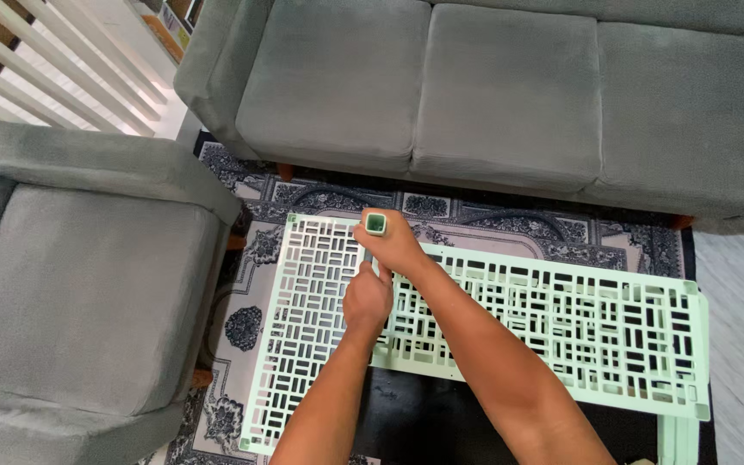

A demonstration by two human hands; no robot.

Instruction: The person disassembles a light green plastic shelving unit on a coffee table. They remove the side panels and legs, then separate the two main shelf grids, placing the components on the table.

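Seen from above, your right hand (396, 241) reaches forward across your body, forearm running diagonally from the lower right of the view, and its grip is clenched around a small pale green square tube (376, 225) held upright, open end facing the camera. The tube sits at the far edge of the left lattice panel (303, 344), a mint-green plastic sheet cut with rectangular openings that lies flat over the patterned rug (243, 327).

Your left hand (368, 300) comes up from the bottom of the frame, forearm nearly straight, fingers curled and the index finger raised toward the underside of your right wrist. The two hands touch or nearly touch; whether the left grip holds anything you cannot tell from this angle.

A second lattice panel (596, 327) of the same colour stretches to your right, joined to or overlapping the first beneath your arms.

A grey sofa (510, 95) stands beyond the panels, and a matching grey armchair (79, 284) fills the left side. White slatted railing (53, 77) shows at upper left.
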